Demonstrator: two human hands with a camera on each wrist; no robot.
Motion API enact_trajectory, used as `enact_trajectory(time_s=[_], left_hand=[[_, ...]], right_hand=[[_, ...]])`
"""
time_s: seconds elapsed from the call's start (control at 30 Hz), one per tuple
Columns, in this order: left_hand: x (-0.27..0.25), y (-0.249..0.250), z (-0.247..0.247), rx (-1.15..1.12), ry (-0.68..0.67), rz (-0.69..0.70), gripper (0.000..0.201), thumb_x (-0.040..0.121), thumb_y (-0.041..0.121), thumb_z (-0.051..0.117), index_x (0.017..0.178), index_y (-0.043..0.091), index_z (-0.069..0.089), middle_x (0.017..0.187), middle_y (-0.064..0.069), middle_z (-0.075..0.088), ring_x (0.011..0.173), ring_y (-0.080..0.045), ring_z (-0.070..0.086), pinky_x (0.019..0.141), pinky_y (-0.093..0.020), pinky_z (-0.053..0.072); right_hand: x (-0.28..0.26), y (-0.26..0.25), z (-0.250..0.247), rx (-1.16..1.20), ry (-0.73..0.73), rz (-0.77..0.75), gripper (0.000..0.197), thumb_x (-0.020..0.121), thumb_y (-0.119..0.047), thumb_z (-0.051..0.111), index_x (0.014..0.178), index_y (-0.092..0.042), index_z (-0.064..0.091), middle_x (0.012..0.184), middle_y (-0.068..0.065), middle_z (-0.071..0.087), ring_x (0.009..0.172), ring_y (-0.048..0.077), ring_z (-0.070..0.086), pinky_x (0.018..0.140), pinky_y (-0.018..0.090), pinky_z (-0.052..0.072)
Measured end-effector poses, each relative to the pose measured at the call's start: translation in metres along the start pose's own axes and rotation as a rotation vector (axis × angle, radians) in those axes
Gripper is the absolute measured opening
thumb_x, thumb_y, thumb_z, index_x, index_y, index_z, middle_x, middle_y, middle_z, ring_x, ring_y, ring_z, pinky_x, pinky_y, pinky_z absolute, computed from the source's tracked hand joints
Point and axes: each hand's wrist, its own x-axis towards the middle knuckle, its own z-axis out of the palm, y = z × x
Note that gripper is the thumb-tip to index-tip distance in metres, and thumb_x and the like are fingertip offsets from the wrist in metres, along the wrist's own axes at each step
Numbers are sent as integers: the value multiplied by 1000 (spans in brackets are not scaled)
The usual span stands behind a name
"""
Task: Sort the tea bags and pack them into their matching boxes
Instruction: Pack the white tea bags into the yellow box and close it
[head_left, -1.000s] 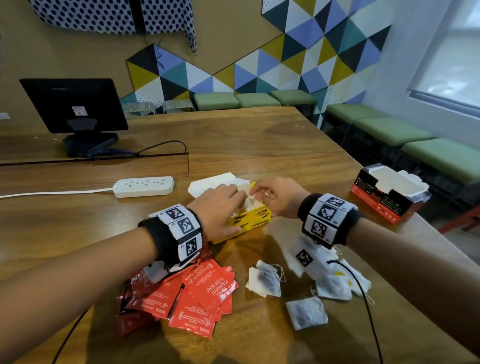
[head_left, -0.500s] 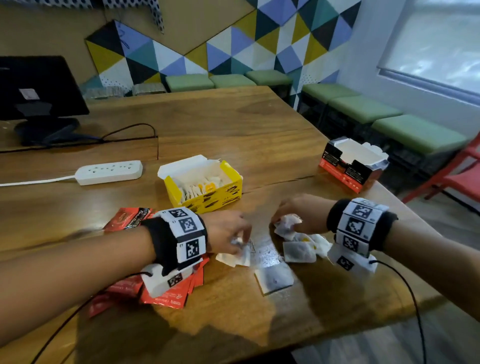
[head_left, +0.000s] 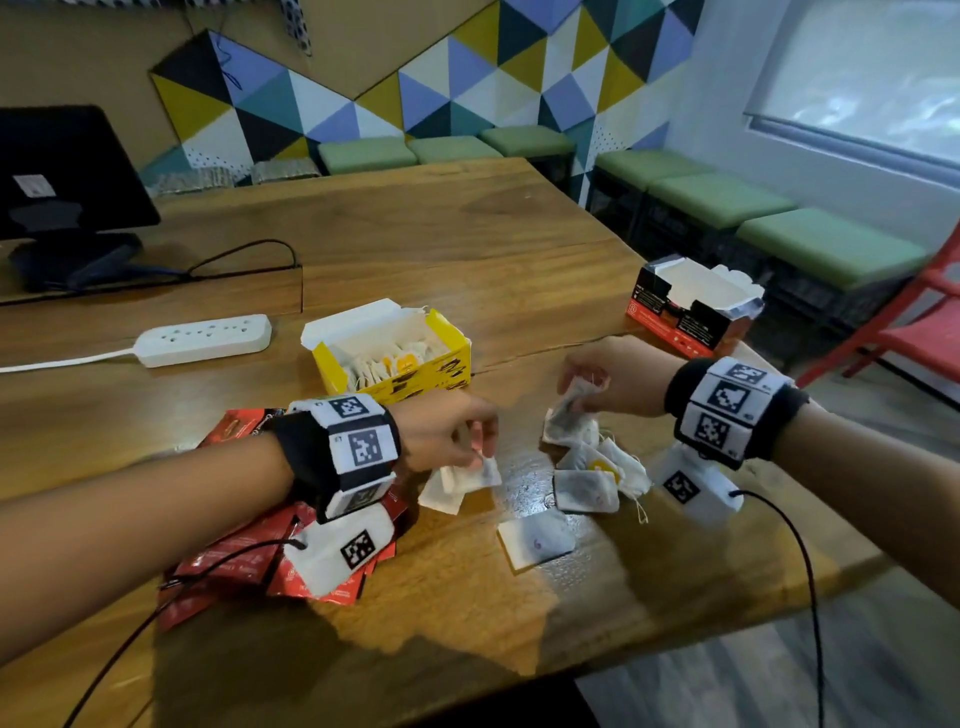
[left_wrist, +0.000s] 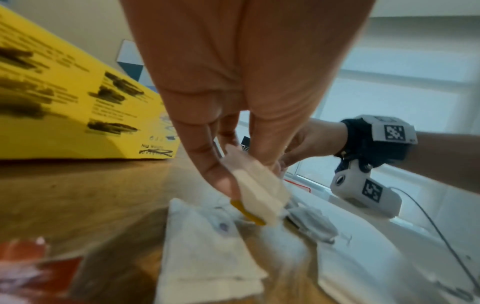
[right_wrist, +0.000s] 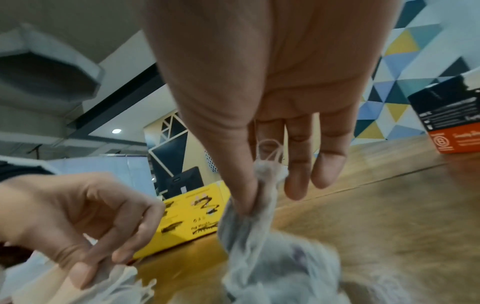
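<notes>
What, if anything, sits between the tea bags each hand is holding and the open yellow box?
Nothing visible. The left hand pinches a white tea bag just in front of the yellow box; the right hand pinches another tea bag beside it. Only bare table lies between, and the box's lid is open.

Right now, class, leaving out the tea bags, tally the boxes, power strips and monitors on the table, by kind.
Tea boxes: 2 (yellow box, red-and-black box)
power strip: 1
monitor: 1
Total: 4
</notes>
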Motion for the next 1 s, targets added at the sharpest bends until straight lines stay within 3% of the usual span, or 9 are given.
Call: enact_trajectory(time_s=[0.07, 0.17, 0.33, 0.43, 0.53, 0.7, 0.8, 0.87, 1.0], left_hand=[[-3, -1, 1, -54, 38, -20, 18, 84, 9, 63, 78, 24, 56, 94, -3, 62, 83, -13, 53, 66, -18, 40], [-9, -6, 8, -81, 57, -70, 29, 83, 7, 62, 68, 28, 49, 88, 0, 60, 81, -13, 52, 73, -25, 43], [-14, -5, 19, 82, 57, -177, 13, 84, 23, 62, 88, 19, 50, 91, 3, 51, 86, -13, 47, 73, -27, 38], [-15, 2, 16, 187, -4, -309, 41, 81, 43, 63, 102, 9, 55, 91, -4, 56, 85, -19, 53, 71, -32, 42], [-13, 3, 17, 269, -83, -384, 51, 79, 50, 62, 103, 5, 61, 84, -4, 55, 76, -20, 51, 62, -30, 37], [-12, 8, 17, 230, -76, -334, 32, 79, 38, 66, 95, 15, 50, 92, -1, 52, 84, -18, 48, 69, -30, 38], [-11, 9, 20, 138, -43, -323, 35, 77, 31, 70, 96, 20, 43, 94, 1, 50, 86, -17, 47, 74, -32, 40], [-11, 9, 20, 61, -18, -332, 44, 75, 27, 74, 108, 15, 46, 92, 3, 47, 86, -16, 46, 75, -30, 39], [-9, 11, 19, -59, -1, -374, 60, 73, 16, 76, 123, 15, 44, 96, 4, 46, 90, -14, 47, 72, -25, 40]], right_hand=[[0, 4, -1, 46, 24, 10, 22, 83, -22, 65, 104, -19, 64, 81, -14, 51, 83, 10, 49, 68, 19, 37], [3, 10, 2, 118, 26, 48, 19, 82, -23, 66, 100, -17, 65, 82, -11, 54, 80, 11, 51, 60, 15, 36], [8, 17, 20, 125, -17, 152, 10, 81, -24, 66, 89, -20, 60, 88, -4, 58, 89, 18, 58, 71, 24, 41], [12, 17, 26, 84, -98, 170, 26, 77, -27, 72, 100, -22, 60, 94, -8, 55, 91, 15, 57, 73, 25, 41], [16, 14, 28, 76, -134, 154, 34, 76, -27, 73, 108, -20, 62, 95, -8, 56, 85, 12, 54, 61, 19, 40], [18, 11, 29, 45, -109, 117, 14, 78, -26, 70, 83, -21, 57, 90, -5, 57, 82, 13, 54, 55, 15, 36], [14, 12, 25, 92, -85, 102, 25, 76, -23, 71, 69, -30, 48, 80, -9, 55, 80, 12, 55, 57, 15, 38], [9, 13, 21, 158, -34, 107, 25, 74, -20, 74, 71, -29, 50, 76, -11, 55, 77, 12, 55, 60, 17, 41], [-5, 17, 14, 363, 17, 92, 32, 74, -15, 74, 101, -21, 59, 80, -7, 64, 71, 8, 60, 68, 20, 48]])
